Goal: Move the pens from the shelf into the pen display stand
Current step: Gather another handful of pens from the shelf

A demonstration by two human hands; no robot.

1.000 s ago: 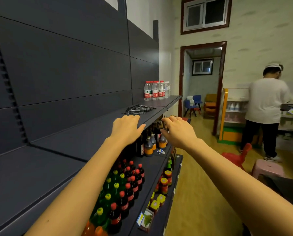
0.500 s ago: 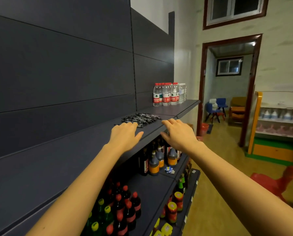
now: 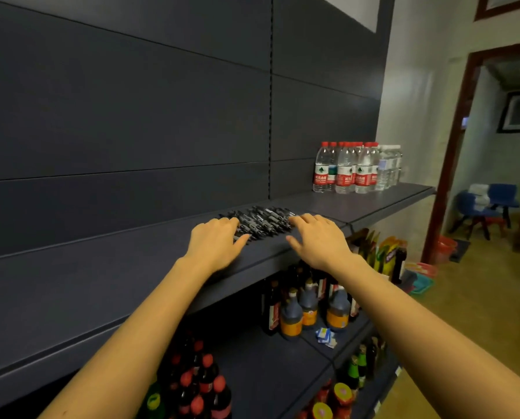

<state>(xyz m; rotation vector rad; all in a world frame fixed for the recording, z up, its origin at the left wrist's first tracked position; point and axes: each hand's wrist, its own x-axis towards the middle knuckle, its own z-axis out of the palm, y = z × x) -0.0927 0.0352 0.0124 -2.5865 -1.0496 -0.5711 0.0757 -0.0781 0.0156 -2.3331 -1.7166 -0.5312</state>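
A pile of several dark pens (image 3: 263, 220) lies on the dark grey shelf (image 3: 358, 204) at chest height. My left hand (image 3: 214, 244) reaches palm down to the pile's left edge, its fingertips at the nearest pens. My right hand (image 3: 319, 238) hovers palm down at the pile's right edge, fingers spread and relaxed. Neither hand holds a pen. No pen display stand is in view.
Water bottles (image 3: 355, 167) stand on the same shelf farther right. Lower shelves hold dark sauce bottles (image 3: 310, 309) and red-capped soda bottles (image 3: 198, 385). A doorway (image 3: 452, 164) opens at the right onto a room with blue chairs (image 3: 488, 207).
I have come closer to the shelf and the view has swung left. Both hands have advanced along the shelf to the pile of pens.
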